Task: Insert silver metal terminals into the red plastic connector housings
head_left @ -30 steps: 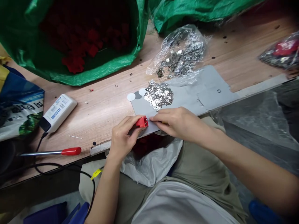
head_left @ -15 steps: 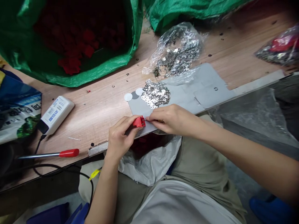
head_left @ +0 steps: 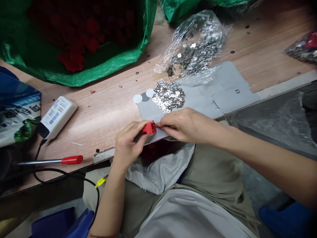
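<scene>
My left hand (head_left: pixel 128 140) pinches a small red plastic housing (head_left: pixel 149 127) between thumb and fingers, its open side facing right. Dark metal bits show inside that opening. Closed close beside it, my right hand (head_left: pixel 182 124) grips a thin tool; only a fine tip at the housing and a yellowish bit between the fingers show. Just beyond both hands, a pile of small shiny metal pieces (head_left: pixel 169 96) lies on a grey sheet (head_left: pixel 200 96). A clear plastic bag (head_left: pixel 198 46) with more such pieces rests behind the pile.
A green sack (head_left: pixel 99 74) of red parts stands at the back left. On the left are a white box with a cable (head_left: pixel 59 117), a red-handled lever (head_left: pixel 71 160) and a thin metal pin (head_left: pixel 77 144). Below the table edge, a white sack (head_left: pixel 160 175) lies open across my lap.
The view has shifted slightly. Both hands keep their grips, and the red housing and thin tool remain close together.
</scene>
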`<control>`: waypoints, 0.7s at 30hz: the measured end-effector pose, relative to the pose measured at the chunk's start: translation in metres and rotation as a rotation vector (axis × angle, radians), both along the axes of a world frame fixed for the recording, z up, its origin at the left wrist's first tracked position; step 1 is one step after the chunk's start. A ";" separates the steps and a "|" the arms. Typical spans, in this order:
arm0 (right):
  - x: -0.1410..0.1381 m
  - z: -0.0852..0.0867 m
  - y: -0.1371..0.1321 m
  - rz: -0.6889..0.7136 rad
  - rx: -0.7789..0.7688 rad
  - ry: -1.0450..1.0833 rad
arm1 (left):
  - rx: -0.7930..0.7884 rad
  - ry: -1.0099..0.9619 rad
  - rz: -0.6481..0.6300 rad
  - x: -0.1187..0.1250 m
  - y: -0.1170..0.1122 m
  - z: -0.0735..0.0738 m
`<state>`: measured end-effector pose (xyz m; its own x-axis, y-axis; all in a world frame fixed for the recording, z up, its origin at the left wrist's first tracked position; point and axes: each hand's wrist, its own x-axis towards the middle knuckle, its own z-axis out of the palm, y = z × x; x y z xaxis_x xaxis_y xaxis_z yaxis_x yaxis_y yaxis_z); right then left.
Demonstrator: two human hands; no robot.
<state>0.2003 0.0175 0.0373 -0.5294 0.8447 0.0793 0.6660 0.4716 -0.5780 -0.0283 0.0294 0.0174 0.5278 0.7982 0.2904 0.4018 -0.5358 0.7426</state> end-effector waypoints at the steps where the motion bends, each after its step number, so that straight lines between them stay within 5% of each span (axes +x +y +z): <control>1: 0.001 0.000 0.001 -0.003 -0.013 0.029 | -0.001 0.000 0.001 0.000 0.000 0.000; 21: -0.005 0.006 0.004 0.011 -0.062 -0.111 | 0.037 0.012 -0.012 0.001 0.001 0.001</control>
